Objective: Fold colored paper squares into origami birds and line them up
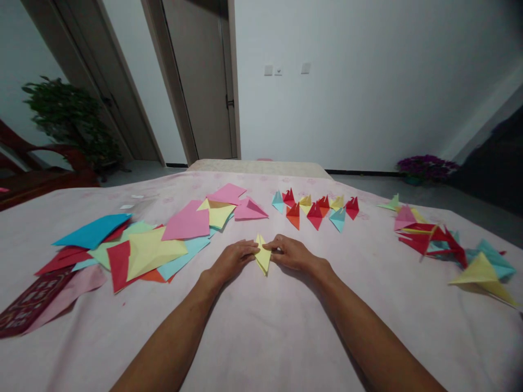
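Note:
A small yellow folded paper (263, 262), kite-shaped with its narrow end toward me, lies on the cloth in front of me. My left hand (235, 258) has its fingers together and pressed on the paper's left edge. From the other side, my right hand (292, 253) pinches the right edge between thumb and curled finger. A crease runs down the middle of the paper between the fingertips. Beyond my hands stand several small folded paper cranes (315, 214) in red, orange, yellow and light blue.
Loose coloured sheets, such as a yellow sheet (153, 253) and a pink sheet (188, 222), lie overlapping on the left near a dark red patterned piece (35, 302). More folded papers, a yellow one (484, 276) among them, are heaped at right. A pale pink tablecloth (261, 337) covers the table.

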### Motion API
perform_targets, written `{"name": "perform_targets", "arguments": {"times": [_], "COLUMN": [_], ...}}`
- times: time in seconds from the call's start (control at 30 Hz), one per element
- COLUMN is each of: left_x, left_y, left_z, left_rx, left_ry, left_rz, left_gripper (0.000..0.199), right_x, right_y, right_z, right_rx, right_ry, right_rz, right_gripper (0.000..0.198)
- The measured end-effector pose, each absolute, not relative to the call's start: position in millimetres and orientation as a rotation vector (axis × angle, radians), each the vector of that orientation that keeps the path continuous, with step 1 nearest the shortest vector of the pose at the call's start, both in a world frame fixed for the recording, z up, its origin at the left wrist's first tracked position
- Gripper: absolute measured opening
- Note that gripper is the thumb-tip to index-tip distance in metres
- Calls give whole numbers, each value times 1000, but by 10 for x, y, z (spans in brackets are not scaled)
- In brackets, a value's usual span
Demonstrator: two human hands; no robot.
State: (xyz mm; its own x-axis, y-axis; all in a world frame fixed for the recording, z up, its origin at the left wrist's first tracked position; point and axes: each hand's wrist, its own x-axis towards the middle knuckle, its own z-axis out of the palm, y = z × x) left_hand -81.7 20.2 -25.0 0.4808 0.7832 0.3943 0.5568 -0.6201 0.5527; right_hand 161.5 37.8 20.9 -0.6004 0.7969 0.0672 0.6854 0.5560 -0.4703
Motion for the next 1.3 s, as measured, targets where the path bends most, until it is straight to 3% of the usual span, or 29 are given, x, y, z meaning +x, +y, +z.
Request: {"name": "perform_targets", "arguments": {"times": [0.57, 1.1, 1.3], "left_x": [-673, -519, -558], "left_y": [180, 165, 204], "left_z": [-77, -88, -178], "left_rx": [2359, 2329, 2535], "left_ry": [1447, 1670, 1477], "left_rz": [888, 990, 893], "left_gripper": [9, 8, 42], "right_x": [1476, 1315, 1301], "right_y": [346, 291, 302], "right_z": [13, 41, 21], "right_rx": [-1493, -1703, -1694], "right_ry": [-2180, -2108, -2114], "right_rz": [416, 311, 280], "right_gripper": [15, 17, 19]}}
